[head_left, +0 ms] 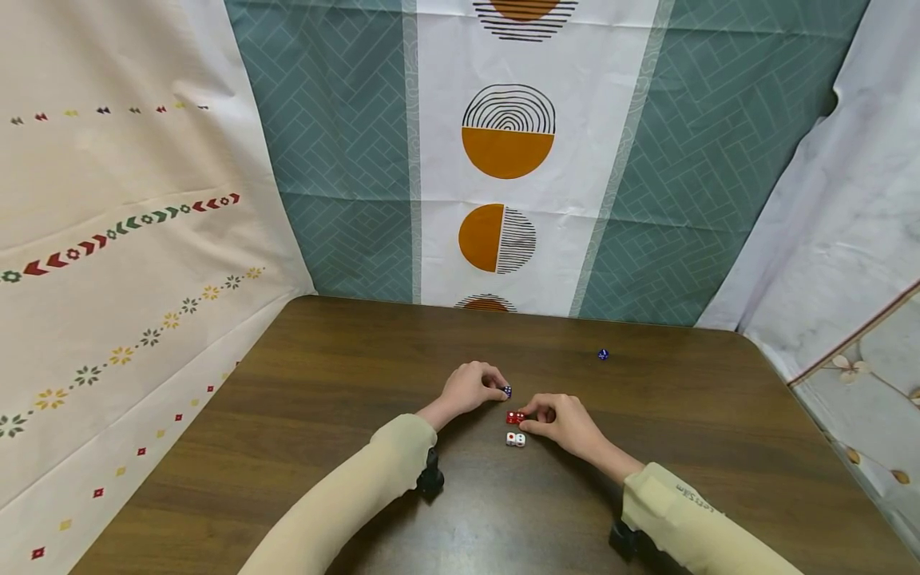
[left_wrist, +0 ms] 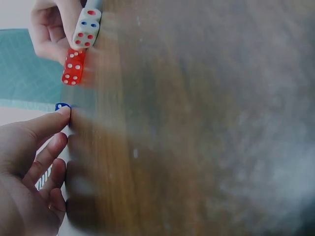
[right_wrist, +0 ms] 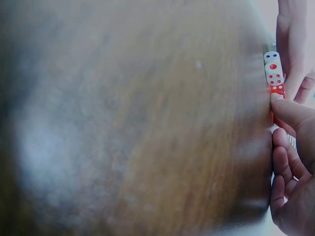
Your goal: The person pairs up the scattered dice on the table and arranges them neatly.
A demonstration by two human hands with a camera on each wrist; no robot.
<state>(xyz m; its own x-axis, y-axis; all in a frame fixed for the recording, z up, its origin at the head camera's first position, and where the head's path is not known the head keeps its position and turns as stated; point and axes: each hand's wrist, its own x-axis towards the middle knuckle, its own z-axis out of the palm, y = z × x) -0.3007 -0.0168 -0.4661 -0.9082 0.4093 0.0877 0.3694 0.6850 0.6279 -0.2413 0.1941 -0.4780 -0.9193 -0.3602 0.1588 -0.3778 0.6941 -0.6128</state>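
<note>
Between its thumb and fingertips my left hand (head_left: 470,387) pinches a blue die (head_left: 507,391) with white pips, low over the wooden table. In the left wrist view that blue die (left_wrist: 62,106) shows mostly behind the thumb tip. Two red dice (head_left: 512,418) sit side by side just nearer to me. My right hand (head_left: 564,423) holds the right-hand red die by its thumb and fingers; the right wrist view shows the thumb pressed against this red die (right_wrist: 278,89). Closest to me, two white dice (head_left: 511,439) stand side by side, with red and blue pips.
Another blue die (head_left: 603,354) lies alone toward the back right of the brown wooden table (head_left: 374,343). A patterned curtain (head_left: 345,160) hangs along the back edge, with light cloths (head_left: 144,239) at the left and right.
</note>
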